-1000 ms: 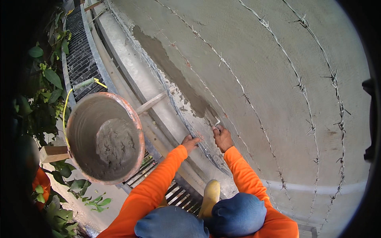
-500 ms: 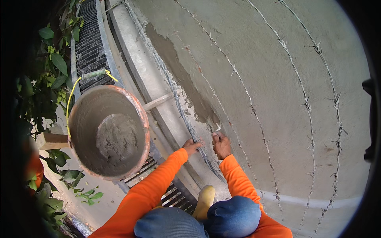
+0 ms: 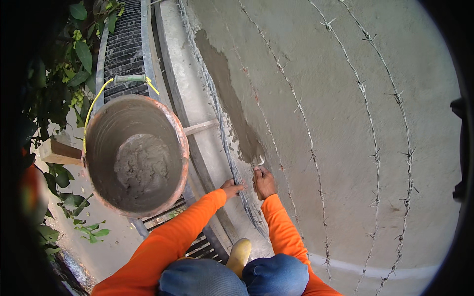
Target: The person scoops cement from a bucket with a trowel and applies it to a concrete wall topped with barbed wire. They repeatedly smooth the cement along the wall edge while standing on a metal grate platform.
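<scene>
My right hand (image 3: 263,181) grips a small trowel (image 3: 260,159), its bent metal neck showing at the lower end of a dark, wet mortar strip (image 3: 222,84) on the grey wall. Just left of it, my left hand (image 3: 232,188) has its fingers round a bundle of grey wires (image 3: 218,126) running along the wall's base ledge. An orange-rimmed bucket (image 3: 180,135) stands to the left, grey mortar (image 3: 140,163) in its bottom, its yellow handle with a green grip raised over it.
Barbed-wire strands (image 3: 376,159) stretch along the wall. A narrow grated walkway (image 3: 123,44) runs beside a concrete ledge (image 3: 177,54), with a wooden timber (image 3: 61,150) and leafy branches (image 3: 81,54) at left. A yellow boot (image 3: 239,255) is below me. An orange shape is blurred at the left edge.
The view has shifted slightly, bringing wall and bucket to new places in the picture. Both hands keep their grips and stay at about the same spots on wall and wires.
</scene>
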`<state>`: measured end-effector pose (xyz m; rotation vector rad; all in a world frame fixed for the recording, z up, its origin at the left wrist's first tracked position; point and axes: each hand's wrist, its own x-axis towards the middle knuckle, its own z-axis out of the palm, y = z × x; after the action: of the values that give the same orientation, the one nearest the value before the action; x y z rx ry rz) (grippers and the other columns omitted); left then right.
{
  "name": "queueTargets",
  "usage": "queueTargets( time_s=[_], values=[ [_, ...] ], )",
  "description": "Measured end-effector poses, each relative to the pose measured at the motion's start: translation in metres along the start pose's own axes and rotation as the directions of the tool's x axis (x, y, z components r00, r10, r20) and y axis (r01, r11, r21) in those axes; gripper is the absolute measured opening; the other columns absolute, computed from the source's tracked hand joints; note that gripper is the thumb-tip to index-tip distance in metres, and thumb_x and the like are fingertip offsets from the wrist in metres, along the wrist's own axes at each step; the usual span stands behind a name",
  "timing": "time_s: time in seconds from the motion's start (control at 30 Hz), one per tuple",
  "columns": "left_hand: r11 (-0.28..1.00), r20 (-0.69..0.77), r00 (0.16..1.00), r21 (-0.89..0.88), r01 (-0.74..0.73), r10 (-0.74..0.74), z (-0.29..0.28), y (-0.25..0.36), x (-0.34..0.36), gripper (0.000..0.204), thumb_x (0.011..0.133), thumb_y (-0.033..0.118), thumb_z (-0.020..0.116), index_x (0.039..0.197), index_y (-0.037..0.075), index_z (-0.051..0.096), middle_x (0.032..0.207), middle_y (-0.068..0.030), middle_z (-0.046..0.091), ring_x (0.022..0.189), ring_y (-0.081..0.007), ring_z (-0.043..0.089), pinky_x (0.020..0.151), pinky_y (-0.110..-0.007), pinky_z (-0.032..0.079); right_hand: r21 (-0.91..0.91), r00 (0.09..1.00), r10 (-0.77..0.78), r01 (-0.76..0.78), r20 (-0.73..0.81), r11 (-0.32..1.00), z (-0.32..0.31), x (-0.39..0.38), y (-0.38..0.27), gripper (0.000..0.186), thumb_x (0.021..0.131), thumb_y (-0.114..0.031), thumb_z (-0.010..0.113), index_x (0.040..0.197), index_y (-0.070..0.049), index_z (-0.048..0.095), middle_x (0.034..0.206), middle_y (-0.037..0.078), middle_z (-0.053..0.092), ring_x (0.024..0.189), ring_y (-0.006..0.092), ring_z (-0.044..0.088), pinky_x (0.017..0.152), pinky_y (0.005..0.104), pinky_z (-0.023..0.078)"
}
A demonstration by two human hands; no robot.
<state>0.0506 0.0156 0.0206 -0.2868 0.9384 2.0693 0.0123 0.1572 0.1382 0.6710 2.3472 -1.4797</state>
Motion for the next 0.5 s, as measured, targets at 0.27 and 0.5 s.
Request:
queueTargets(
  time_s=[0.27, 0.5],
  values=[
    [0.999, 0.004, 1.000, 0.008, -0.031, 0.031, -0.001, 0.003, -0.007, 0.042, 0.091, 0.019, 0.065, 0.132, 0.011, 0.058, 0.124, -0.0053, 0.066, 0.118, -0.0201, 0.060, 0.098, -0.042, 0.049, -0.040, 0.995, 0.045, -0.049, -0.092, 0.998, 0.007, 0.011, -0.010, 0.031, 0.101, -0.033, 0.057, 0.100, -0.002, 0.065, 0.066, 0.007, 0.059, 0.049, 0.0174, 0.056, 0.045, 0.0340, 0.047],
    [1.000, -0.020, 1.000, 0.020, 0.006, -0.006, 0.005, 0.009, -0.003, 0.044, 0.090, 0.018, 0.068, 0.131, 0.011, 0.057, 0.122, -0.0049, 0.066, 0.117, -0.0205, 0.061, 0.100, -0.043, 0.049, -0.173, 0.998, -0.064, 0.064, 0.006, 0.983, 0.006, 0.009, 0.011, 0.031, 0.100, -0.034, 0.057, 0.101, -0.004, 0.066, 0.069, 0.007, 0.061, 0.054, 0.0184, 0.059, 0.049, 0.0351, 0.048]
  ],
)
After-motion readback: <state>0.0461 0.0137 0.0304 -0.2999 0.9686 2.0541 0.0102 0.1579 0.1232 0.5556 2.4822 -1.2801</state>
